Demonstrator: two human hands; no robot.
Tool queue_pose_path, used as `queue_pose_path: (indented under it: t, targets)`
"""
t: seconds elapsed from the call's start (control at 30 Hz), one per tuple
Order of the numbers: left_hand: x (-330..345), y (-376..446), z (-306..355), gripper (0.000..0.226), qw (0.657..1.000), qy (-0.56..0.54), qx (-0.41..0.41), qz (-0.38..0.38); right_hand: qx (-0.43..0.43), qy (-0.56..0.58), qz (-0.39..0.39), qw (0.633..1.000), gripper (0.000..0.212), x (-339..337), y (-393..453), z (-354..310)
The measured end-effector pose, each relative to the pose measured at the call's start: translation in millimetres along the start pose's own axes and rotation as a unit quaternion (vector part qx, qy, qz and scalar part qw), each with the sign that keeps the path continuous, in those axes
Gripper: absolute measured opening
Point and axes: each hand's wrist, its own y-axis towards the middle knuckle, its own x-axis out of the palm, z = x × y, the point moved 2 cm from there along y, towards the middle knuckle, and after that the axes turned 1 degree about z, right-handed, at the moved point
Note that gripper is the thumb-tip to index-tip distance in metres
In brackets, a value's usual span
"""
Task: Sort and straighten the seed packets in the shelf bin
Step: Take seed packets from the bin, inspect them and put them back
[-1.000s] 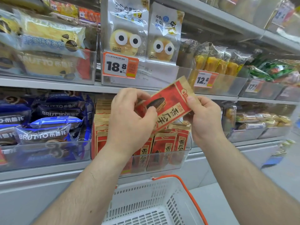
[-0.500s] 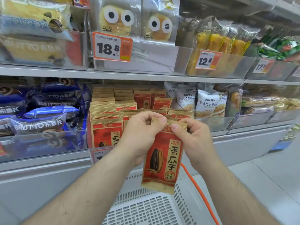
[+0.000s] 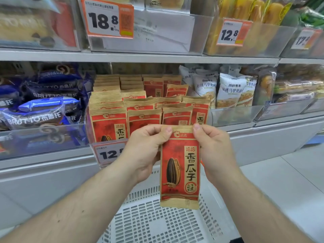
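Up on the middle shelf, a clear shelf bin [image 3: 107, 137] is filled with red and tan seed packets [image 3: 143, 109]. They are stood up in rows, and some at the back right are tipped a little. Blue snack bags [image 3: 43, 104] are kept in the bin to the left, and white bags [image 3: 229, 92] are kept in the bin to the right. A white basket [image 3: 157, 223] with holes is seen down below.

One seed packet [image 3: 180, 165] is held upright in front of the shelf bin and above the basket. Its top edge is pinched by both hands. The fingers of the left hand [image 3: 145, 149] are curled, with the thumb pressed on the top left corner. The top right corner is pinched the same way by the right hand [image 3: 213, 148]. The rest of the packet is left hanging down freely.
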Motion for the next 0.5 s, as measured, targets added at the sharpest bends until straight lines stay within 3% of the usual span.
queue_pose_path:
  t: [0.23,0.5]
  targets:
    - [0.2,-4.1,0.5,0.012,1.0,0.002,0.016,-0.017,0.062,0.053,-0.026,0.996,0.031,-5.4,0.5,-1.0]
    - [-4.1,-0.7,1.0,0.027,1.0,0.004,0.021,-0.009,0.067,-0.003,-0.077,0.995,0.036,-7.4,0.8,-0.2]
